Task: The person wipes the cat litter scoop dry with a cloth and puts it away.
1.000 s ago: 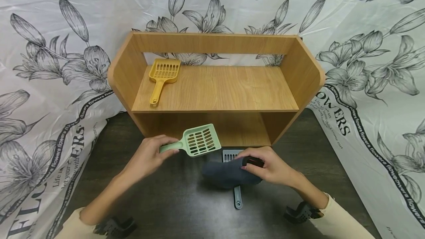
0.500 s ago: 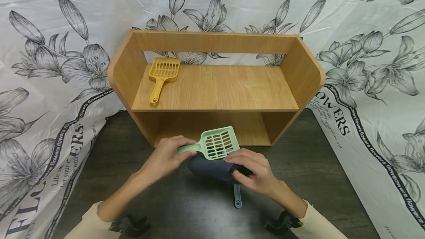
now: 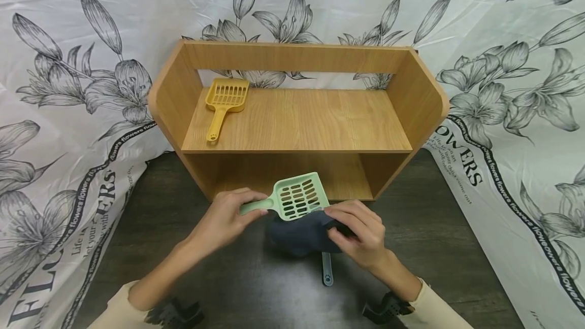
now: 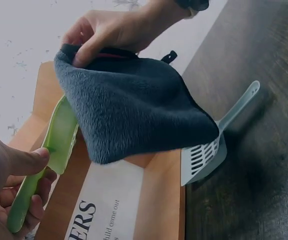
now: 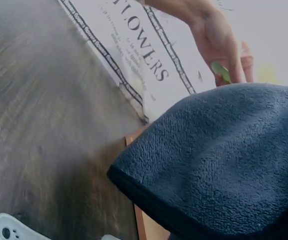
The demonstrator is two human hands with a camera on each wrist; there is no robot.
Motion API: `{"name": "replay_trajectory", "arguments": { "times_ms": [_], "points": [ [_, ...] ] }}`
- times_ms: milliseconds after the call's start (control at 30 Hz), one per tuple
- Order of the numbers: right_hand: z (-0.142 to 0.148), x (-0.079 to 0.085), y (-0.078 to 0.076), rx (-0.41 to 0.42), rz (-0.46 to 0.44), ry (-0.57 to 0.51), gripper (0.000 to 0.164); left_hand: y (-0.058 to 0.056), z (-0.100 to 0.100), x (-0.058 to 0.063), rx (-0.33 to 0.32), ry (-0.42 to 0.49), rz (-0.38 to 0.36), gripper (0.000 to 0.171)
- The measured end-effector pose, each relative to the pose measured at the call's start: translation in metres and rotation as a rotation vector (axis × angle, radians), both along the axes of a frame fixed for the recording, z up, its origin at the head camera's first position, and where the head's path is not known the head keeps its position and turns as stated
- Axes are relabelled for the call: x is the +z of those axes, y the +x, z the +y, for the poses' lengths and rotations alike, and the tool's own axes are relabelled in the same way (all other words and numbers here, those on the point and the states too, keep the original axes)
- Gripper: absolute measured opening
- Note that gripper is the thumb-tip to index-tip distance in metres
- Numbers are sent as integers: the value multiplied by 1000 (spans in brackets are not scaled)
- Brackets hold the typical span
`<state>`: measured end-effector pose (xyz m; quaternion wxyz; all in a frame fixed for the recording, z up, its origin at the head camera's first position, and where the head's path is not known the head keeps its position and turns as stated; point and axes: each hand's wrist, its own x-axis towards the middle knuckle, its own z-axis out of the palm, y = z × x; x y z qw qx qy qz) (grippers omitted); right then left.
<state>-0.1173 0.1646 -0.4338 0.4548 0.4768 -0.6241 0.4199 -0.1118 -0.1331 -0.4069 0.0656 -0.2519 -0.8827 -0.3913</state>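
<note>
My left hand (image 3: 226, 217) grips the handle of a light green slotted litter scoop (image 3: 275, 201), its slotted pan pointing right. A dark blue-grey plush cloth (image 3: 294, 237) hangs from my right hand (image 3: 361, 230), pinched between thumb and fingers right at the pan's edge. In the left wrist view the cloth (image 4: 138, 110) covers part of the green pan. Beneath it a grey-blue litter scoop (image 3: 327, 270) lies on the table, mostly hidden in the head view; its slotted pan (image 4: 219, 155) shows in the left wrist view.
A two-tier wooden shelf (image 3: 297, 121) stands at the back of the dark table (image 3: 256, 288). On its upper board, at the left, lies a yellow litter scoop (image 3: 216, 125). White flower-printed sheeting (image 3: 516, 166) surrounds the table at the back and sides.
My left hand has carried the green litter scoop to the right. My right hand has brought the cloth left to the scoop's pan, then shifted slightly back right along its edge.
</note>
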Motion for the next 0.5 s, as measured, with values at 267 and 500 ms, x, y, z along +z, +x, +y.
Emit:
{"name": "replay_trajectory", "arguments": {
  "times_ms": [267, 500],
  "points": [
    [15, -4, -1, -94, -114, -73, 12, 2, -10, -1, 14, 20, -40, 27],
    [18, -3, -1, 25, -139, -65, 16, -2, -13, -1, 57, -1, -48, 27]
  ]
}}
